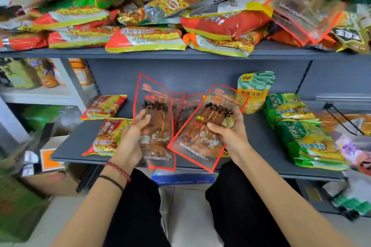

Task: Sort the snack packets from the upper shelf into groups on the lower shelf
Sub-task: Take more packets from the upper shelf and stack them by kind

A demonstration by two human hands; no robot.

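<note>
Head view has the left hand (130,138) pinching one clear, red-edged plastic skewer packet (155,106) and the right hand (230,132) its tilted twin (200,136) over the grey metal lower shelf (76,142), whose front edge is close, so slick film might slip floorward or onto red noodle packets (108,136).
</note>
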